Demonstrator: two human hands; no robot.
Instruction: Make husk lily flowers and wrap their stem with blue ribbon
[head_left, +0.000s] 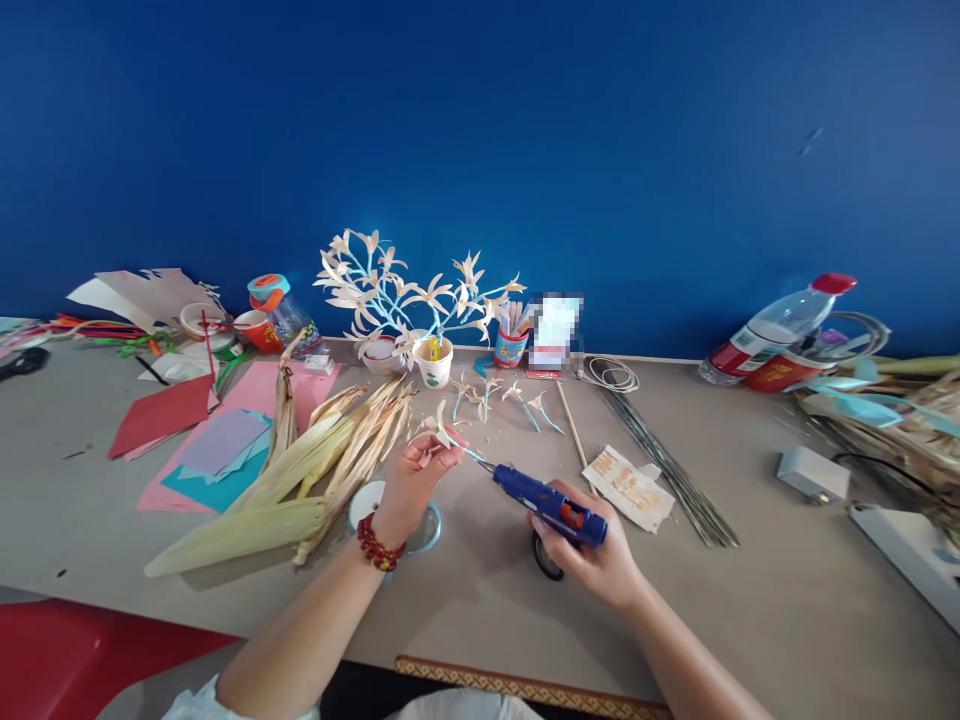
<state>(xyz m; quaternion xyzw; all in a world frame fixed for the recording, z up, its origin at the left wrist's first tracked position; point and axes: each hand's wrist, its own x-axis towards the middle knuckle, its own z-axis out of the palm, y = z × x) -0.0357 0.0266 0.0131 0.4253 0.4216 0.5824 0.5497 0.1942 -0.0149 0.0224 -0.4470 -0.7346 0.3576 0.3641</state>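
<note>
My left hand, with a red bead bracelet on the wrist, pinches a small cream husk flower on a thin blue stem. My right hand grips a blue hot glue gun, whose nozzle points left and touches the flower's stem just below the petals. Several finished small flowers lie on the table behind them. A pile of dried corn husks lies to the left of my left hand. A roll of tape sits under my left wrist.
A branch of husk flowers stands in a cup at the back. Coloured paper sheets lie at left. A bundle of wires, a printed packet, a plastic bottle and a white adapter are at right.
</note>
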